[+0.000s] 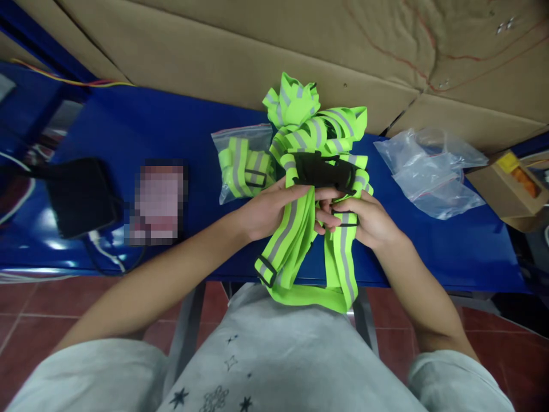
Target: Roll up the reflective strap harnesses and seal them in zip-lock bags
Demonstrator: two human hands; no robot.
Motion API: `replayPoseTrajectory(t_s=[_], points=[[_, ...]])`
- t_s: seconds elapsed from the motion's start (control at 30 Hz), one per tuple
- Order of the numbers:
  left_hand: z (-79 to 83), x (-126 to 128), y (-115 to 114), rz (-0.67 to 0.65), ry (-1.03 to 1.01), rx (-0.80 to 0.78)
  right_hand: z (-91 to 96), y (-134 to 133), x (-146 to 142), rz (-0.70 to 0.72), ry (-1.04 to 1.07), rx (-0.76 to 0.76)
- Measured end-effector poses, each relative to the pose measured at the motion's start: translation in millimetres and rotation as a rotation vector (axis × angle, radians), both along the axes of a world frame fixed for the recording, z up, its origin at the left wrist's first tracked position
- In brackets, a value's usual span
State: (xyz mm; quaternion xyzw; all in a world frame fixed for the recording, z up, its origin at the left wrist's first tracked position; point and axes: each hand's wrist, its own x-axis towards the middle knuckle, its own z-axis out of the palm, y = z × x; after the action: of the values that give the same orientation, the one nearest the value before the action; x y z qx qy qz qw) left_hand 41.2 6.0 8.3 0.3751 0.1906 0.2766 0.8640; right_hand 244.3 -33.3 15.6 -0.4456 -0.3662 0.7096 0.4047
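Observation:
Both my hands hold a neon-yellow reflective strap (343, 257) with a grey stripe down its middle. My left hand (270, 209) is closed on the strap's left side, with its thumb along the lower edge of a black buckle (323, 171). On the right side, my right hand (371, 217) grips the strap near a small black slider; some of its fingers are hidden. Loops of the strap hang over the table's front edge, and another black slider (266, 270) sits on the lower left loop. Just beyond my hands lies a heap of similar straps (317, 131).
A zip bag (244, 134) with a folded strap lies left of my hands. Several clear plastic bags (433, 171) rest on the right of the blue table (206, 229), beside a cardboard box (506, 194). A black device (81, 197) with cables stands left. Cardboard panels line the back.

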Motion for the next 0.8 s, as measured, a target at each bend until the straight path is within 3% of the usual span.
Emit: replayPoseTrajectory(t_s=[0.17,0.37,0.7,0.8], points=[[-5.3,5.1,1.2,0.325,0.156,0.103,-6.3,0.1,-1.9,-0.006,-0.086,0.115],[-9.6,6.6,-1.1,0.339,0.223,0.276,-17.4,-1.3,-5.2,-0.198,-0.211,0.186],[-21.2,11.7,-7.8,0.411,0.347,0.567,-24.2,-6.1,-11.8,-0.209,-0.304,0.197],[-24.9,14.7,-11.9,0.403,0.378,0.599,-28.7,-5.6,-10.0,-0.197,-0.366,0.273]])
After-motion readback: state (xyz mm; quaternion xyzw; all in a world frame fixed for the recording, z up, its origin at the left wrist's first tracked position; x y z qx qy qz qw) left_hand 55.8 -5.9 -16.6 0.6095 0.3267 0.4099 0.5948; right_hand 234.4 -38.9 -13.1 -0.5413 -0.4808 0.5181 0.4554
